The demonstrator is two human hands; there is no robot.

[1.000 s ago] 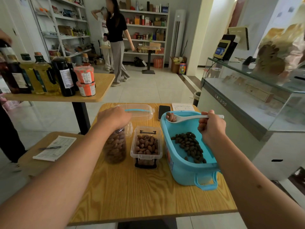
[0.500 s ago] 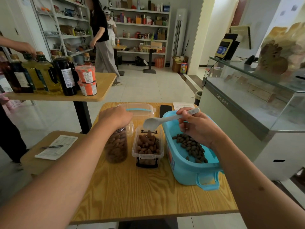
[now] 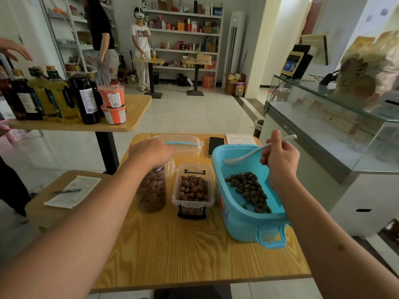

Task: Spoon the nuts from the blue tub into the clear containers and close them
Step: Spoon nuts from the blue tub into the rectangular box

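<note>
scooping nuts (image 3: 248,192) from the blue tub (image 3: 241,225)
right hand (image 3: 280,158) is gripping the spoon (image 3: 244,156); left hand (image 3: 151,151) is clasping the jar (image 3: 151,190) top; dipping low should fill it.

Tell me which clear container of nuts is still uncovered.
The low rectangular box between the tall jar and blue tub; the left hand covers the jar's top.
</note>
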